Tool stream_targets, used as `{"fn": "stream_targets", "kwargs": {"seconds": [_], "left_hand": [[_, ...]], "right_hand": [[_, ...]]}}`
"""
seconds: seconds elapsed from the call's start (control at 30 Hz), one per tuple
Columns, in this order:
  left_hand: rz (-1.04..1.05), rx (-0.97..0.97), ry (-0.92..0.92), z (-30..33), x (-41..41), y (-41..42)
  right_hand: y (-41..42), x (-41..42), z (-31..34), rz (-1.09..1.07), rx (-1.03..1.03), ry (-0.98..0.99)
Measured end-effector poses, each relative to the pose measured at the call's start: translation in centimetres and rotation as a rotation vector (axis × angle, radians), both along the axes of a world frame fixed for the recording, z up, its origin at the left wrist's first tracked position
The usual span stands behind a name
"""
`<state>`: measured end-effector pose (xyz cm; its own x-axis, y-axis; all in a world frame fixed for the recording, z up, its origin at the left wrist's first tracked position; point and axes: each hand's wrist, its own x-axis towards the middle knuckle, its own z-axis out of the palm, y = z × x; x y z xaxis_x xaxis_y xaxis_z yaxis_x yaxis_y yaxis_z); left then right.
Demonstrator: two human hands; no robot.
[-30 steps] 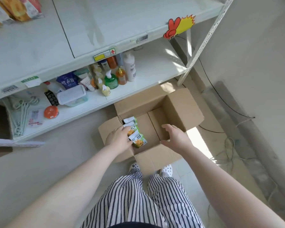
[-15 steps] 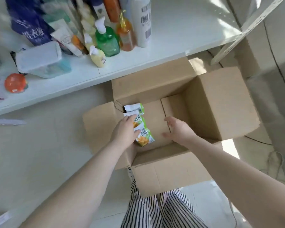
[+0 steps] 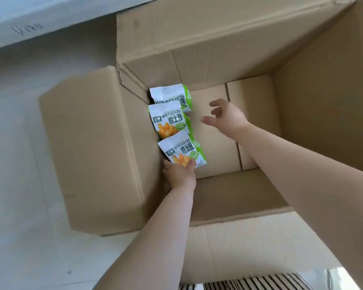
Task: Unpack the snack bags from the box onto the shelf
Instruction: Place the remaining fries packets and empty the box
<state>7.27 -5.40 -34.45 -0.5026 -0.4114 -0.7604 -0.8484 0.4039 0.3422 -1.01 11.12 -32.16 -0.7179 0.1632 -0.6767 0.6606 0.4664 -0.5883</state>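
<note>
An open cardboard box (image 3: pixel 314 114) fills the view from above. Three white-and-green snack bags lie in a row against its left inner wall: a far bag (image 3: pixel 171 97), a middle bag (image 3: pixel 169 120) and a near bag (image 3: pixel 181 150). My left hand (image 3: pixel 179 176) pinches the near bag at its bottom edge, thumb on its front. My right hand (image 3: pixel 226 117) hovers inside the box to the right of the middle bag, fingers spread and loosely bent, holding nothing.
The box's left flap (image 3: pixel 92 151) lies folded out over the grey floor (image 3: pixel 15 185). The white shelf edge (image 3: pixel 29 15) runs along the top left. Striped trousers (image 3: pixel 249 282) show at the bottom edge.
The camera has dropped close over the box, so the shelf goods are out of view. My left hand has slid to the near bag's bottom edge. My right hand has reached further into the box.
</note>
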Motion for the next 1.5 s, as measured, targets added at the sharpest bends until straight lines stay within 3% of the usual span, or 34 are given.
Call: {"fn": "stream_targets", "kwargs": {"seconds": [0.33, 0.57, 0.73, 0.93, 1.13, 1.3, 1.5], "left_hand": [[0.329, 0.148, -0.04, -5.2, -1.7, -0.3], [0.352, 0.255, -0.039, -5.9, -1.4, -0.8], [0.246, 0.289, -0.017, -2.7, -1.2, -0.4], [0.163, 0.39, 0.011, 6.6, -1.0, 0.1], [0.036, 0.38, 0.088, 20.0, -4.0, 0.7], [-0.097, 0.452, 0.16, 31.5, -6.3, 1.1], [-0.09, 0.617, 0.216, 46.3, -8.8, -1.1]], "right_hand": [[-5.0, -2.1, -6.1, -0.069, -0.135, -0.007], [-6.5, -2.3, -8.3, -0.205, -0.142, 0.026], [-4.8, -1.7, -5.4, -0.167, -0.08, 0.074], [1.6, 1.0, 4.3, -0.178, -0.003, 0.114], [6.4, 2.4, 18.6, -0.167, -0.009, 0.174], [7.0, 2.8, 31.2, -0.281, -0.092, 0.304], [5.8, 4.8, 47.3, -0.473, -0.16, 0.429]]}}
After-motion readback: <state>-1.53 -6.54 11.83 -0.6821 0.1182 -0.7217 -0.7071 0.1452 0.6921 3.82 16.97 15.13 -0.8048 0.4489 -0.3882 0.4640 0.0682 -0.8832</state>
